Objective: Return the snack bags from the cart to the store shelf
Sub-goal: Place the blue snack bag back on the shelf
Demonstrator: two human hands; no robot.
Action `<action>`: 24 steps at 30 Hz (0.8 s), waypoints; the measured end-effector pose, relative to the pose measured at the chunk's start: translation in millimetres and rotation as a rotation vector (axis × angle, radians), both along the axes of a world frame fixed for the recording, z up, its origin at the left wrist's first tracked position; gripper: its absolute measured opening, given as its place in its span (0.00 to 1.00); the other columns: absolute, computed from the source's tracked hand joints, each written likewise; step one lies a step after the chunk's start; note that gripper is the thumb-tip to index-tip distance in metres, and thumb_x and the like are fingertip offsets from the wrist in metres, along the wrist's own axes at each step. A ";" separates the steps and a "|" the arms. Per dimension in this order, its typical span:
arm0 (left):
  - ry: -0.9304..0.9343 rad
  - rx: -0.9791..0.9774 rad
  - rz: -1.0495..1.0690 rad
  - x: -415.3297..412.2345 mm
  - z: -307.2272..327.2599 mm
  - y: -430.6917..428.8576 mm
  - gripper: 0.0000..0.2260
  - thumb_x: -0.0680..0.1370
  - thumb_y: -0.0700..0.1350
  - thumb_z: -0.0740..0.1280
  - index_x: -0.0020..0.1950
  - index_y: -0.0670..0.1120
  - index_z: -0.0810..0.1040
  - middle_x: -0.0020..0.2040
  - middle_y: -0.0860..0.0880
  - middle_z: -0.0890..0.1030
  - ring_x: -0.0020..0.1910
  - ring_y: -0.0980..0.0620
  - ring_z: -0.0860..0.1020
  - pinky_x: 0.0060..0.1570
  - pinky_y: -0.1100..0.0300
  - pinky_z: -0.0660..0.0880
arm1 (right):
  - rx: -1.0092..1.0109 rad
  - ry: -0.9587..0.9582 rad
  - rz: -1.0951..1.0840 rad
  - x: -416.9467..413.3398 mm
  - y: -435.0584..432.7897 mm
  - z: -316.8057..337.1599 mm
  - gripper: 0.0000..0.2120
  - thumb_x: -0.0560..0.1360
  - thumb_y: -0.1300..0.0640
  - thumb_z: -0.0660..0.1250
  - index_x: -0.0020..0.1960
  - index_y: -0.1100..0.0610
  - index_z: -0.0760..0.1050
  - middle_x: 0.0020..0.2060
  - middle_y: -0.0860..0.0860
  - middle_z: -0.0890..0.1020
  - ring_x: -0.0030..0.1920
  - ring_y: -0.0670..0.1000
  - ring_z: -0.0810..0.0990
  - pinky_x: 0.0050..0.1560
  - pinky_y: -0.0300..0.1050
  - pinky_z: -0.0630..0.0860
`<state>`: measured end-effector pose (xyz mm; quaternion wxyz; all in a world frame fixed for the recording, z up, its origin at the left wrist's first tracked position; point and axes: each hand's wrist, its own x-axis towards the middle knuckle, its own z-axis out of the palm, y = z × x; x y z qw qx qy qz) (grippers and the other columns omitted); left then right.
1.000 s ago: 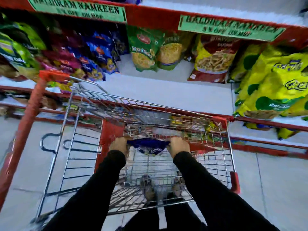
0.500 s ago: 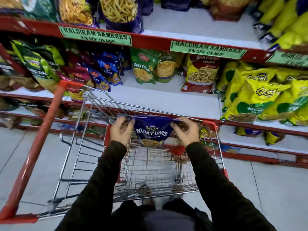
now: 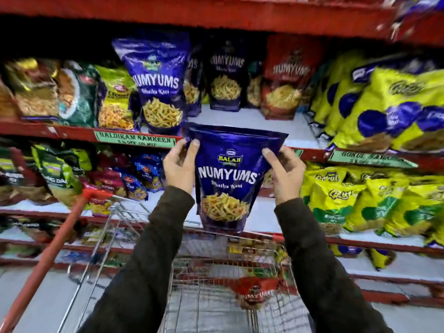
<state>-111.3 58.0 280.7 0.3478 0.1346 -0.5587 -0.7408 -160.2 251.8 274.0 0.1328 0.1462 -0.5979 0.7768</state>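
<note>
Numyums bag (image 3: 228, 179), half a second ago just above the cart (image 3: 216, 280), is now raised upright before the shelf (image 3: 254, 121) edge. Glossy purple pouch, fried sticks pictured. Left hand (image 3: 179, 164) and right hand (image 3: 286, 174) pinch its upper corners, both arms stretched forward.

Both arms reach forward and up in dark sleeves. The left hand (image 3: 179, 165) and right hand (image 3: 287, 173) are raised side by side. Each is closed in a pinch, thumb forward, fingers curled behind.

Bare shelf (image 3: 283, 127) gap between purple bag (image 3: 159, 82) and yellow bags (image 3: 374, 109) — open.
</note>
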 end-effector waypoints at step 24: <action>0.067 0.198 0.111 -257.3 153.2 -27.7 0.17 0.77 0.34 0.64 0.65 0.32 0.72 0.67 0.35 0.75 0.54 0.49 0.72 0.50 0.66 0.66 | 0.035 -0.143 -0.046 -277.9 -63.7 147.5 0.08 0.70 0.59 0.75 0.39 0.48 0.78 0.58 0.59 0.83 0.59 0.62 0.80 0.67 0.64 0.73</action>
